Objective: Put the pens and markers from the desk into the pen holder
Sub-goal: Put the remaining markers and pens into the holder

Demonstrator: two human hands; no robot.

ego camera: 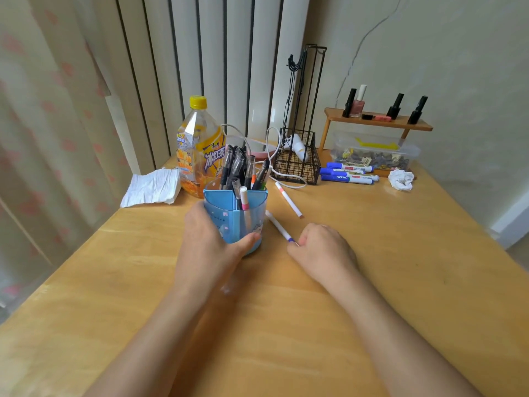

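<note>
A blue pen holder (229,207) stands on the wooden desk (372,267), packed with several pens, and a pink-banded white marker leans in its front pocket. My left hand (206,242) wraps around the holder's left side and base. Just to its right, my right hand (320,250) pinches the blue tip of a thin white pen (276,224) that lies flat on the desk. Another white pen (289,200) with an orange band lies farther back. Three blue-capped markers (347,173) rest side by side at the back right.
An iced tea bottle (197,150) stands right behind the holder, with a crumpled tissue (151,187) to its left. A black wire basket (297,164), a white cable, a clear box of clips (372,153), a small wooden shelf (378,121) and a paper wad (400,180) line the back.
</note>
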